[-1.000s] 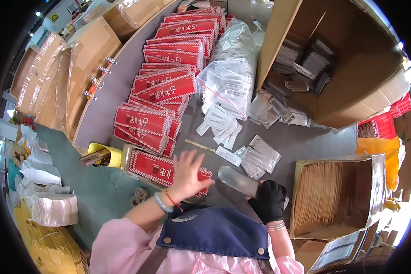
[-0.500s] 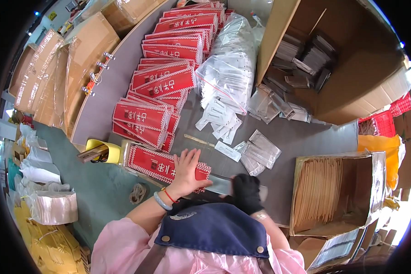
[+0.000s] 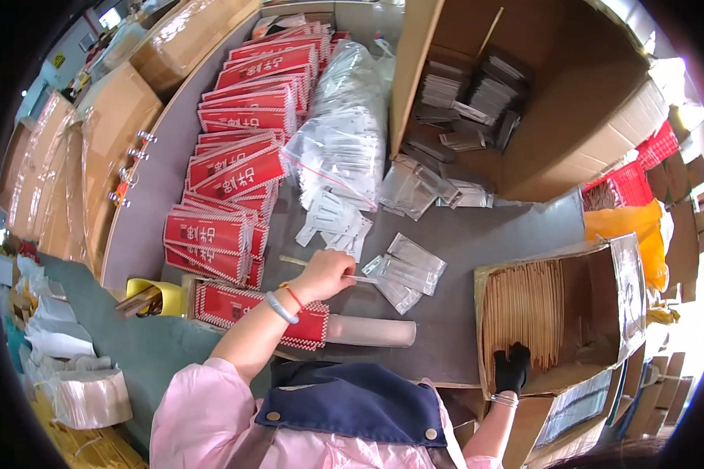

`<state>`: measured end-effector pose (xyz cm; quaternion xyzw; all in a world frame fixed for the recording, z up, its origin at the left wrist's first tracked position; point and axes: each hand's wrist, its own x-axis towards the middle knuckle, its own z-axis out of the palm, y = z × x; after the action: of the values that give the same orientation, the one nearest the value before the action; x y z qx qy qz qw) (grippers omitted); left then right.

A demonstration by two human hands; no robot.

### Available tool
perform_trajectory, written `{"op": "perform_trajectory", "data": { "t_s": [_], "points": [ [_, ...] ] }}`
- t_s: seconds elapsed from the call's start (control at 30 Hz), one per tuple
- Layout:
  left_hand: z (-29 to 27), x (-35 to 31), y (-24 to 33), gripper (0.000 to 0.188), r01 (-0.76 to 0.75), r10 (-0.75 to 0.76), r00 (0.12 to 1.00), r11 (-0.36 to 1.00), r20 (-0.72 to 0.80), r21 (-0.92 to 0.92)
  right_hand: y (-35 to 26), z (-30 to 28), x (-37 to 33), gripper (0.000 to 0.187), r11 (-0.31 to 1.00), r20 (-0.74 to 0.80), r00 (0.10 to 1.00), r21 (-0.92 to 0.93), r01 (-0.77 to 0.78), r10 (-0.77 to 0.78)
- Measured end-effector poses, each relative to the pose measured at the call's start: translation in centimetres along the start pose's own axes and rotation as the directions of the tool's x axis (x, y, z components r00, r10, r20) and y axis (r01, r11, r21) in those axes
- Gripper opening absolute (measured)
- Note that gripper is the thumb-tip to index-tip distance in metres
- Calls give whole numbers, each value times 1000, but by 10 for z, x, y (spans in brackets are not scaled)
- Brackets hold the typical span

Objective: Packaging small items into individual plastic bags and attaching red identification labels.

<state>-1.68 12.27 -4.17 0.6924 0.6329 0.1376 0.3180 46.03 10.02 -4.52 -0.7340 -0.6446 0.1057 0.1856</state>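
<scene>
My left hand is closed, pinching a small flat white packet seen edge-on above the table. Below its forearm lies a red printed bag with a checkered border, and a clear plastic sleeve sticks out of the bag's right end. My right hand, in a black glove, is at the near end of the thin wooden sticks in an open cardboard box. Its fingers are stretched and apart over the stick ends. Clear flat packets lie right of my left hand.
Stacked red bags run up the table's left side beside a large plastic bag of white packets. A big carton with dark packets stands far right. A yellow holder sits at the table's left edge.
My left hand has left the red bag and picked up the white packet from the table. My right hand has moved from the clear sleeve to the stick box. The view has shifted right.
</scene>
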Motion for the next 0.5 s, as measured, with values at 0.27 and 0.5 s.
{"op": "perform_trajectory", "data": {
  "t_s": [0.27,0.5],
  "points": [
    [40,51,40,27,-178,227,939,964,-258,198,-18,2,5,31,977,148,980,-183,-106,134],
    [20,31,53,21,-163,142,977,978,-157,-131,-9,-13,7,22,954,-26,957,94,-285,288]
  ]
}}
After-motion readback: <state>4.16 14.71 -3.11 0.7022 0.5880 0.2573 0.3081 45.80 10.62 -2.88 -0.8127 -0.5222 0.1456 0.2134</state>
